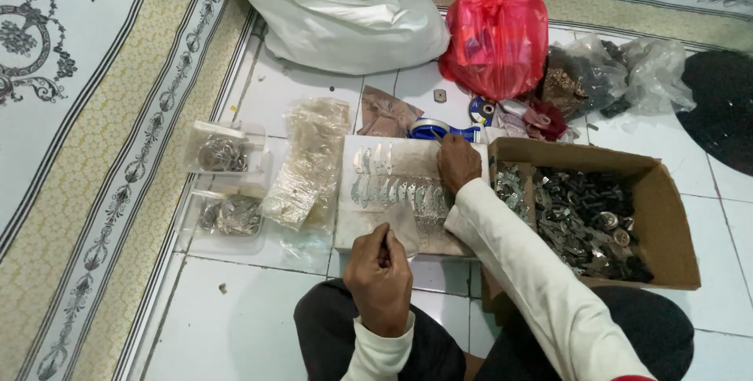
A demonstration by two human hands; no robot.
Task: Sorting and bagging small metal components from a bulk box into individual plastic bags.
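Note:
My left hand [379, 275] is closed on a small clear plastic sleeve [404, 226] at the near edge of a pale flat board [351, 228]. Rows of small silver metal pieces [392, 190] lie on that board. My right hand [457, 163] reaches over the far right part of the board, fingers pinched together near the silver pieces and close to a blue tape dispenser [430, 128]; whether it holds a piece I cannot tell.
A cardboard box [667, 224] full of dark and silver metal parts stands at right. A stack of clear sleeves [306, 165] and two clear tubs [223, 150] of metal rings lie left. A white sack [345, 12], a red bag [496, 40] and clear bags [604, 75] sit behind. Patterned carpet [94, 114] lies left.

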